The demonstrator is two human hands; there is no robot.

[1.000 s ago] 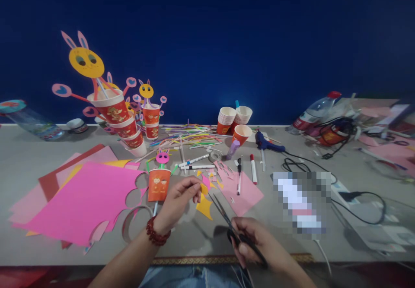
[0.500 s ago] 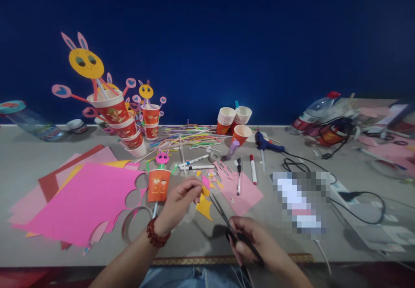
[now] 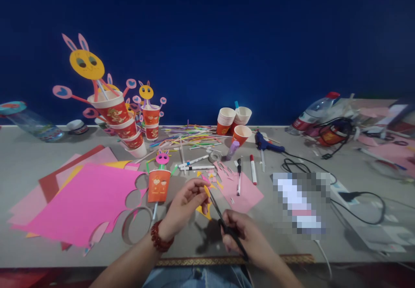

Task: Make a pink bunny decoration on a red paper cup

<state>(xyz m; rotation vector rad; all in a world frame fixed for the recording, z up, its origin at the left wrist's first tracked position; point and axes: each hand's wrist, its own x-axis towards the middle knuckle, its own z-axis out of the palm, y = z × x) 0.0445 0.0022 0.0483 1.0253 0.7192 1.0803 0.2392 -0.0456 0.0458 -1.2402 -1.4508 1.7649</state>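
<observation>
Firstly, tall cup stack (image 3: 112,111): its paper-headed figure is leaned to 1 side; it could be toppled if the surface (image 3: 181,245) were jolted.
Tape roll (image 3: 124,227): stood on edge near the left forearm; it could be rolled away by a sideways brush.
Orange cup (image 3: 158,186): placed close to the left wrist; it could be tipped by a backward swing.
Left hand (image 3: 191,199): thumb and fingers are closed in a light pinch; fingertips could be nicked, being so near the blades.
Yellow piece (image 3: 206,189): held at those fingertips, above the surface; it could be bent or cut crookedly if the grip slipped.
Scissors (image 3: 216,208): pointed at the yellow piece; whether the blades are fully shut cannot be told.
Right hand (image 3: 243,234): closed around the handles; the cut line could be skewed by a wrist twist.
</observation>
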